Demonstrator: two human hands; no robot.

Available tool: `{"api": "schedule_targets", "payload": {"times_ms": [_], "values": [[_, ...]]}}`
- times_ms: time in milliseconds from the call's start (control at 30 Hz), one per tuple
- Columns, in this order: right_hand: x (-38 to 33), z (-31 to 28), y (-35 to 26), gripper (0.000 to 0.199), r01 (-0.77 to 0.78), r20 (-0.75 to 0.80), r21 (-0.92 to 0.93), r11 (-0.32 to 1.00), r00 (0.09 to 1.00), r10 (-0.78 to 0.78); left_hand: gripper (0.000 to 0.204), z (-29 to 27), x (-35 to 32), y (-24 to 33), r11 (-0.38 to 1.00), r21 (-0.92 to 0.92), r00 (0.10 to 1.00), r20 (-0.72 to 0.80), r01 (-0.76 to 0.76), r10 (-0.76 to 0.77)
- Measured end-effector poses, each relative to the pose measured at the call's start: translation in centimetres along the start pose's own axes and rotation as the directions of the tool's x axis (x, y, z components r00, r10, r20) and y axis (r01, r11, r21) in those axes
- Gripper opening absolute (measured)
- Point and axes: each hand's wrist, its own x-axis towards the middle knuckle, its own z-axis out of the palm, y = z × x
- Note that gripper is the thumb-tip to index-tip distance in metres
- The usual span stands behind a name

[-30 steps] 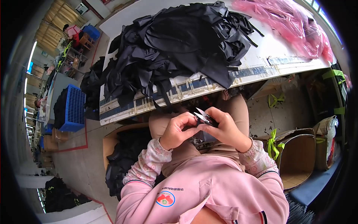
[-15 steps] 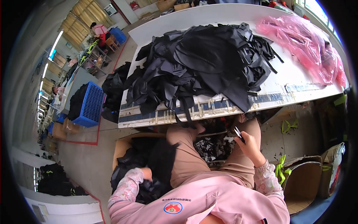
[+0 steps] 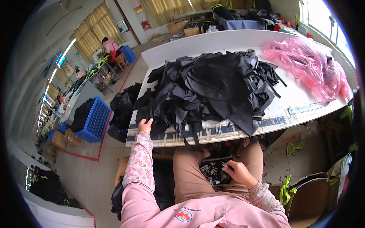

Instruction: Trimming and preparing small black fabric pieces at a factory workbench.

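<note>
I can't tell if my left hand (image 3: 144, 126) grips the cloth (image 3: 213, 83) there; my right hand (image 3: 241, 174) clasps snips (image 3: 227, 166).

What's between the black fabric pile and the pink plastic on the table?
White tabletop, with black strips from the fabric pile trailing over it toward the pink plastic, in the head view.

We log a workshop room. White table (image 3: 282, 102) up front: raised board (image 3: 213, 42) along its far edge, worn tape (image 3: 208, 133) along the near one. Grey floor (image 3: 85, 173), red line (image 3: 81, 156) on it. We see yellowish curtains (image 3: 163, 14), pale wall (image 3: 130, 23), bright window (image 3: 345, 36) upper right, lit ceiling lights (image 3: 68, 50) in a row at left, wooden stool (image 3: 121, 61) farther back.
</note>
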Motion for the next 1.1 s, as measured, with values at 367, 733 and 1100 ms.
{"api": "schedule_targets", "payload": {"times_ms": [367,733,1100], "values": [[-0.7,-3.2,-0.9,0.011,0.046,-0.171,0.152,0.987,0.985,-0.019,0.010,-6.2,-13.8,27.2,0.458,-0.885,0.902,0.132,-0.079,0.411],[-0.4,-6.0,-9.4,0.026,0.377,-0.327,0.451,0.809,0.913,-0.243,0.037,-5.2,-27.0,30.2,-0.020,-0.803,0.676,0.488,0.596,0.552],[-2.8,-4.8,-8.7,0.013,0.305,-0.384,0.264,0.915,0.903,-0.190,0.049,0.8,-33.0,25.4,0.164,-0.855,0.669,0.492,0.493,0.557]]}}
